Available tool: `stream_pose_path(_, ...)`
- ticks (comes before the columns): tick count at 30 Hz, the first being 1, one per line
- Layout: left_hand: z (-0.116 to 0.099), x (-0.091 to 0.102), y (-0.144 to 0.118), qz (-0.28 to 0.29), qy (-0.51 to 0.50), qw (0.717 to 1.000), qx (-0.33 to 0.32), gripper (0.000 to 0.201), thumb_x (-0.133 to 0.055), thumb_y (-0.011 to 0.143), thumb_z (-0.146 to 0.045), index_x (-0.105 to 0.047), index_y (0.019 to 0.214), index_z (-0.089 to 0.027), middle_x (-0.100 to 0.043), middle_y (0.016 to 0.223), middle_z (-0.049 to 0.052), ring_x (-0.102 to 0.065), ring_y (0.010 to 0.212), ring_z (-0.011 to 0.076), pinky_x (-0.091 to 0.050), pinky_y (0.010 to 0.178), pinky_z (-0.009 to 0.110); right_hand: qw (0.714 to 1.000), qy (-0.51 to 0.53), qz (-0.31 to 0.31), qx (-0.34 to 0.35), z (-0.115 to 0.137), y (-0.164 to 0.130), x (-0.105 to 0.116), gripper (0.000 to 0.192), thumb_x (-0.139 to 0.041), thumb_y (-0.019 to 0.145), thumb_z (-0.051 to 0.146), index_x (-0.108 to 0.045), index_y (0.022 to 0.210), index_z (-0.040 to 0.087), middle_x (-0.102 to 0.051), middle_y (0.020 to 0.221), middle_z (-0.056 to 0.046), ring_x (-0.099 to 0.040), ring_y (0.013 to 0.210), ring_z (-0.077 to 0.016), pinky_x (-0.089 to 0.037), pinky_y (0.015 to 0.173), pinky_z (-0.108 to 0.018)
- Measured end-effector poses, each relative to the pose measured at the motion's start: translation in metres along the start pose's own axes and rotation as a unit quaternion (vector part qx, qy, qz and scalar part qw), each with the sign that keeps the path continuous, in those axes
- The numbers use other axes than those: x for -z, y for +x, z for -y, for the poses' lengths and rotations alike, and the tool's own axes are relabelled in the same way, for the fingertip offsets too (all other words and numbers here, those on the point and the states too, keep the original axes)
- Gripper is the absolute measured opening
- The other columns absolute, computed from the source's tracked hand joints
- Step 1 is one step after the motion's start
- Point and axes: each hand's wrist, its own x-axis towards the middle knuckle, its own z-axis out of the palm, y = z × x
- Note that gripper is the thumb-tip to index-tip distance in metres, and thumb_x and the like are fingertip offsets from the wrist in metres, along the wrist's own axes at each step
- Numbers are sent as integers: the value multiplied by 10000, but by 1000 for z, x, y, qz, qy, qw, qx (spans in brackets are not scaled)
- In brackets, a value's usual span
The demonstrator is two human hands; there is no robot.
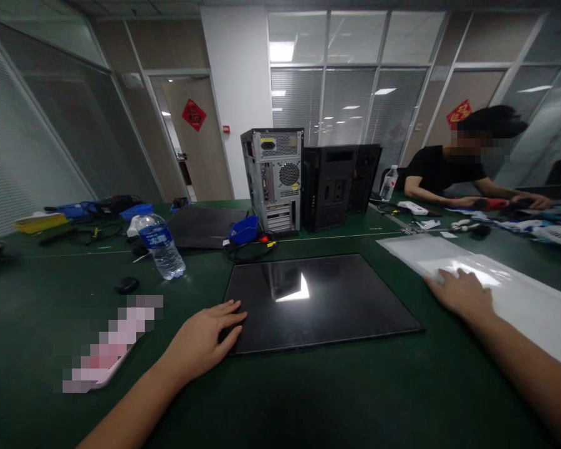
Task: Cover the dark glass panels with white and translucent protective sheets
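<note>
A flat black display panel (327, 312) lies on the green table in front of me, a bright reflection on its glossy face. My left hand (208, 337) rests at the panel's left edge, fingers stretched out and partly over its surface. Off to the right, a white translucent sheet (523, 305) lies on the table, its surface catching the light. My right hand (462, 293) is laid on the left part of this sheet with the fingers spread. Neither hand is wrapped around anything.
Computer towers (275, 181) stand behind the panel, near a blue object with cables (244, 231). On the left are a water bottle (161, 243), a round black item (127, 285) and a blurred-out pink object (116, 349). A co-worker (442, 171) sits at the far right among tools.
</note>
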Motion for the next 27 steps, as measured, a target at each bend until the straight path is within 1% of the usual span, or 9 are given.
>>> stream_pose_path(4, 5, -3, 2, -30, 24, 999, 36, 412, -468, 993, -427, -745, 1248, -260, -695, 1362, 67, -639, 1282, 268, -497, 1110, 475, 999, -15, 53, 0, -17, -4, -8, 600, -362, 980, 571, -647, 1274, 132, -629, 1290, -275, -630, 1120, -428, -510, 839, -540)
stream_pose_path(9, 17, -13, -2, -60, -10, 998, 27, 444, -496, 985, -488, -705, 1307, -264, -649, 1429, 76, -582, 1345, 298, -457, 1143, 508, 999, -23, 42, 21, -7, -12, 2, 547, -345, 994, 544, -619, 1275, 164, -682, 1137, -258, -679, 961, -387, -494, 707, -472)
stream_pose_path(13, 22, -25, -2, -59, -21, 997, 52, 557, -501, 982, -525, -551, 1478, -275, -414, 1627, 97, -346, 1502, 374, -346, 1188, 609, 999, -37, 1, 26, 15, -30, 28, 552, -251, 1029, 517, -629, 1243, 178, -698, 1015, -231, -690, 854, -364, -471, 660, -458)
stream_pose_path(15, 23, -30, 0, -49, -13, 994, 94, 635, -503, 972, -559, -496, 1520, -238, -363, 1644, 145, -302, 1504, 419, -306, 1184, 658, 998, -45, -34, 41, 34, -41, 44, 540, -254, 1039, 502, -615, 1267, 172, -702, 1016, -224, -690, 841, -352, -479, 665, -450)
stream_pose_path(17, 22, -33, 1, -38, -7, 992, 118, 695, -485, 971, -582, -460, 1540, -183, -351, 1638, 196, -290, 1503, 420, -265, 1200, 657, 995, -37, -58, 72, 60, -56, 55, 527, -280, 1044, 484, -574, 1340, 162, -705, 1077, -219, -693, 880, -346, -508, 705, -448)
stream_pose_path(19, 20, -33, 2, -29, -17, 993, 116, 721, -464, 977, -591, -431, 1552, -157, -335, 1641, 208, -278, 1516, 382, -240, 1225, 612, 988, -4, -71, 136, 89, -73, 58, 531, -321, 1038, 463, -543, 1401, 144, -692, 1175, -220, -690, 971, -353, -535, 804, -474)
stream_pose_path(21, 19, -30, 1, -23, -44, 992, 113, 741, -445, 981, -607, -390, 1574, -165, -303, 1658, 186, -265, 1527, 352, -247, 1235, 577, 967, 55, -65, 241, 117, -93, 53, 523, -367, 1028, 431, -552, 1416, 133, -652, 1309, -202, -657, 1120, -353, -518, 961, -496)
stream_pose_path(24, 20, -25, -2, -27, -101, 986, 133, 743, -382, 1002, -618, -309, 1611, -200, -295, 1669, 137, -270, 1525, 341, -286, 1224, 574, 912, 126, 10, 391, 149, -126, 39, 514, -437, 1015, 428, -561, 1446, 177, -563, 1470, -132, -549, 1323, -318, -421, 1144, -497)
stream_pose_path(27, 24, -21, -4, -46, -141, 979, 141, 685, -326, 1031, -583, -280, 1622, -240, -323, 1662, 96, -297, 1515, 332, -303, 1216, 578, 855, 152, 105, 484, 165, -150, 31, 535, -473, 1019, 458, -498, 1517, 264, -411, 1602, -63, -432, 1439, -277, -368, 1201, -489)
